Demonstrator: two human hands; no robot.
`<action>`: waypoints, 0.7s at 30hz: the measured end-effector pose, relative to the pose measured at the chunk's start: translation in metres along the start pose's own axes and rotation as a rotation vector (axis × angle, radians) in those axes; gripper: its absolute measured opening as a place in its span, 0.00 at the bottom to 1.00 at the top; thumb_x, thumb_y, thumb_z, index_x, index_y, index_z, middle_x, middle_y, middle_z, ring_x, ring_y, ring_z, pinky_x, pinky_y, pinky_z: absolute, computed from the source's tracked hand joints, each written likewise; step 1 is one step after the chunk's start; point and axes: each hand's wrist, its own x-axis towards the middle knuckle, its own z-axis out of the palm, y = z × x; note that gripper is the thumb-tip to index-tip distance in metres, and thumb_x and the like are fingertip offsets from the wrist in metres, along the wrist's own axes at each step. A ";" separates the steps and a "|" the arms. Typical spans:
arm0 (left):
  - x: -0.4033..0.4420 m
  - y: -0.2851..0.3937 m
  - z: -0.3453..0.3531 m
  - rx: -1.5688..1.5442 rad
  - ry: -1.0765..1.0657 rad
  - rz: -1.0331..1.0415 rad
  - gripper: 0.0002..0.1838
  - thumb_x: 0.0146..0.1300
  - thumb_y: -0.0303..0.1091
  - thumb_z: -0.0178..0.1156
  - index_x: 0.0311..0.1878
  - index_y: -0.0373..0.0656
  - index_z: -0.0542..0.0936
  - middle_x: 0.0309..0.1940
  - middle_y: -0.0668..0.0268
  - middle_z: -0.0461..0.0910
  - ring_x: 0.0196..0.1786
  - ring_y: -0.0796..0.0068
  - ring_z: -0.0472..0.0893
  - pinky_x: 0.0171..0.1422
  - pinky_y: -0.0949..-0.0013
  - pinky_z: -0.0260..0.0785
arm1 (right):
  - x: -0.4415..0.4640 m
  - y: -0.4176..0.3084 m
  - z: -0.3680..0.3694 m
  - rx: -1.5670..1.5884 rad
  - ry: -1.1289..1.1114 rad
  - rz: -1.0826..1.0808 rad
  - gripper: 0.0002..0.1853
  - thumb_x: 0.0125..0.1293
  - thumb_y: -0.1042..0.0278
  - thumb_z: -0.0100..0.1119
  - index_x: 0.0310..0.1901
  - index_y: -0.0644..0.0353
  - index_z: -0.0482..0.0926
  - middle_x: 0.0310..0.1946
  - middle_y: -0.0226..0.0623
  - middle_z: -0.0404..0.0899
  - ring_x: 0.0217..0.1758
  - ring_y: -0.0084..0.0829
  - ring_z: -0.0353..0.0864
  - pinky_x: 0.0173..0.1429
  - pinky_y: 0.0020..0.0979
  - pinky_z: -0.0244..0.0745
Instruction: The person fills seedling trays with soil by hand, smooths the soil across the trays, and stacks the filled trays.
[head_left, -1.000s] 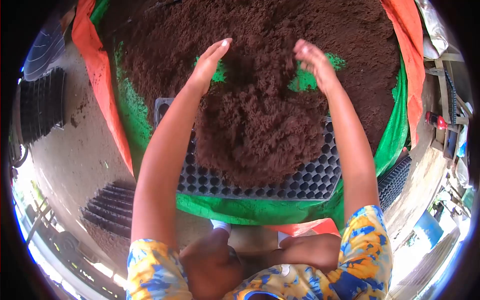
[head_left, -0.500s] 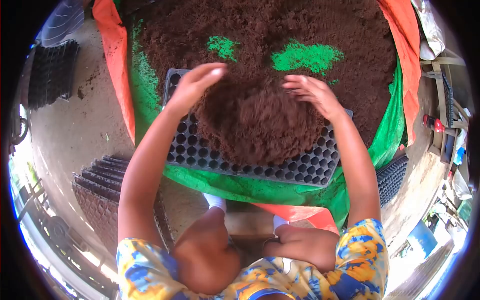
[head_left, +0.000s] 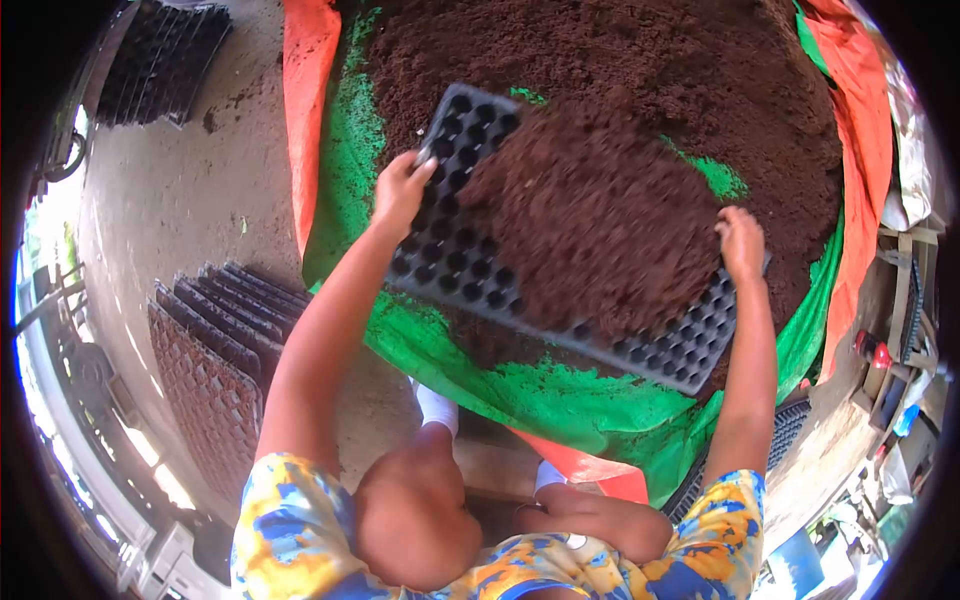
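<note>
A black seedling tray [head_left: 447,262] with rows of round cells lies at a slant on the soil-covered green sheet. A loose heap of dark brown soil [head_left: 600,220], slightly blurred, covers its middle and right part, while cells at the left end and lower right show bare. My left hand [head_left: 402,190] grips the tray's left edge, thumb on top of the rim. At the right end, my right hand [head_left: 742,243] is closed on the tray's edge with curled fingers; the part of the rim beneath it is hidden.
More soil [head_left: 620,45] spreads behind the tray on a green sheet [head_left: 520,390] with orange borders [head_left: 305,110]. Stacked trays [head_left: 215,345] stand on the floor at left, with another stack [head_left: 165,60] farther back. A wooden rack [head_left: 905,290] is at far right.
Both hands have gone from above the heap to the tray's two ends and taken hold. The tray has turned, its left end now farther away. The view has shifted too.
</note>
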 end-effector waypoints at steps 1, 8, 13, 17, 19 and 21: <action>0.001 0.009 0.019 -0.067 0.015 0.034 0.14 0.57 0.36 0.60 0.41 0.36 0.76 0.29 0.70 0.75 0.31 0.80 0.70 0.37 0.73 0.63 | 0.014 0.003 -0.009 -0.058 0.083 0.049 0.09 0.52 0.72 0.57 0.36 0.56 0.76 0.35 0.40 0.77 0.42 0.42 0.75 0.46 0.40 0.68; 0.003 0.008 0.041 -0.178 0.083 -0.020 0.19 0.58 0.35 0.60 0.51 0.37 0.75 0.42 0.64 0.77 0.42 0.77 0.73 0.44 0.73 0.64 | 0.054 -0.052 0.021 1.282 0.347 0.581 0.22 0.61 0.55 0.56 0.50 0.63 0.75 0.49 0.36 0.76 0.55 0.26 0.71 0.64 0.28 0.56; -0.018 0.027 -0.006 -0.396 0.179 -0.033 0.21 0.58 0.39 0.58 0.53 0.41 0.74 0.41 0.69 0.76 0.40 0.80 0.73 0.41 0.77 0.60 | 0.078 -0.157 0.005 1.446 -0.037 0.319 0.23 0.59 0.53 0.58 0.49 0.61 0.76 0.48 0.35 0.76 0.55 0.25 0.69 0.63 0.28 0.56; -0.021 0.017 -0.032 -0.454 0.242 -0.078 0.20 0.58 0.37 0.59 0.53 0.41 0.73 0.37 0.72 0.77 0.35 0.85 0.72 0.35 0.79 0.59 | 0.122 -0.195 0.016 0.913 0.135 0.163 0.26 0.52 0.43 0.60 0.48 0.51 0.78 0.51 0.41 0.74 0.57 0.37 0.69 0.61 0.39 0.60; -0.021 0.015 -0.028 -0.525 0.228 -0.158 0.18 0.59 0.36 0.58 0.52 0.41 0.73 0.36 0.71 0.77 0.33 0.85 0.73 0.32 0.80 0.60 | 0.127 -0.241 0.023 0.468 0.144 -0.012 0.30 0.41 0.36 0.64 0.47 0.40 0.78 0.55 0.50 0.68 0.58 0.47 0.67 0.60 0.49 0.60; -0.017 0.012 -0.021 -0.602 0.199 -0.160 0.17 0.59 0.35 0.58 0.51 0.43 0.74 0.36 0.72 0.77 0.32 0.86 0.73 0.32 0.80 0.60 | 0.108 -0.285 0.013 0.435 0.041 -0.228 0.31 0.40 0.39 0.65 0.48 0.40 0.77 0.57 0.43 0.66 0.64 0.47 0.58 0.60 0.53 0.59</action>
